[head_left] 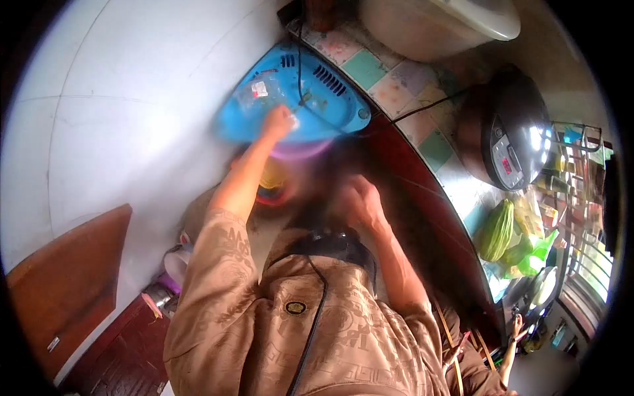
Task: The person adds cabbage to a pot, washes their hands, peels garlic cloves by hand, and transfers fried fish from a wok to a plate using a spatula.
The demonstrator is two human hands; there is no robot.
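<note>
Blur hides whether the right hand (363, 203) holds anything.

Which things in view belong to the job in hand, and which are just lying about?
Job, likely:
blue slotted tray by the left hand
clear labelled packaging on it

Lying about:
rice cooker
ridged green gourd
cream tub

I find the white wall (132, 92) blocking the way left of my left fingers (287, 117), past the edge of the blue tray (340, 116). A black cable (300, 66) slants over the tray just right of them, and a purple rim (304, 150) lies on their near side. I could pass through the gap toward my right fingers (360, 190); to their right stands the dark red front (417, 195) of the worktop (394, 92).
</note>
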